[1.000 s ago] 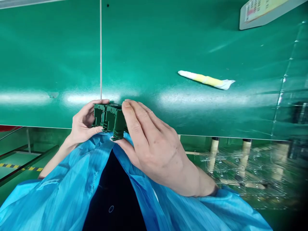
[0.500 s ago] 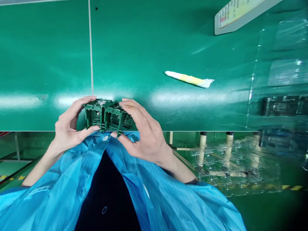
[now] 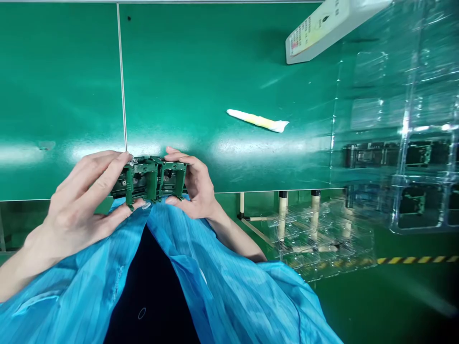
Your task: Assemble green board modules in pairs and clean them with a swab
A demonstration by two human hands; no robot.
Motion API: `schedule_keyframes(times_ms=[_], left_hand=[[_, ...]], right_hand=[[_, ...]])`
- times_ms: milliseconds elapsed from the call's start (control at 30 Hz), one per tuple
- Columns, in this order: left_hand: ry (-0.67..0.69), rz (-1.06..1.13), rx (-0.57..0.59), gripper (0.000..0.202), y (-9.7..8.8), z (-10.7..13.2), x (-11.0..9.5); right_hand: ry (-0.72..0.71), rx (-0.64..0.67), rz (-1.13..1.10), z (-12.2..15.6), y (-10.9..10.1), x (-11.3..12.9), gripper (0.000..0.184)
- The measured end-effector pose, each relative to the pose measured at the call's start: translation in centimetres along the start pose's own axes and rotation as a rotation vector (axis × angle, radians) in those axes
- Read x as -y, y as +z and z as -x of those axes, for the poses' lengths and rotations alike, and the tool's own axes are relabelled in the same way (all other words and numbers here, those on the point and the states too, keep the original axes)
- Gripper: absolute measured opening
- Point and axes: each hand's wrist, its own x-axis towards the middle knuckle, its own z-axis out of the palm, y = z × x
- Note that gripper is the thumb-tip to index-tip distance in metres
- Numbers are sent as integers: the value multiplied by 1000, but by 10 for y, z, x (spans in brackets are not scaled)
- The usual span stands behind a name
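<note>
Both of my hands grip a dark green plastic part (image 3: 150, 177) made of two joined housings, held at the near edge of the green table (image 3: 215, 71), just above my blue coat (image 3: 229, 291). My left hand (image 3: 84, 196) pinches its left end between thumb and fingers. At its right end my right hand (image 3: 195, 184) is curled round it. Metal bits show inside the housings.
A white and yellow tube (image 3: 256, 120) lies on the table to the right. A white labelled box (image 3: 322, 26) sits at the back right. Clear plastic trays (image 3: 398, 143) holding dark parts stand at the right, with more clear trays (image 3: 315, 239) below the table edge.
The view has swung right, so the trays at the right now show. My hands have turned the green part, showing its open side, and my left hand has come nearer and larger.
</note>
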Motion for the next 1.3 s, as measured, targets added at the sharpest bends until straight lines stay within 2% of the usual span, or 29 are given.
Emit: schedule_keyframes(times_ms=[167,500,700,1067,1300], left_hand=[[-43,58,-34,78,2,0,-1],[-144,262,-144,76,10,8,4],[-226,354,-137,78,14,8,4],[-287,339,-137,77,17,12,6],[-461,490,-73,64,19,14,5]], right_hand=[[-12,-6,3,0,-1,7,63],[21,54,276,-6,-2,40,65],[19,62,372,-7,-5,48,64],[41,97,406,-10,-7,49,64],[130,142,454,-16,-10,55,57]])
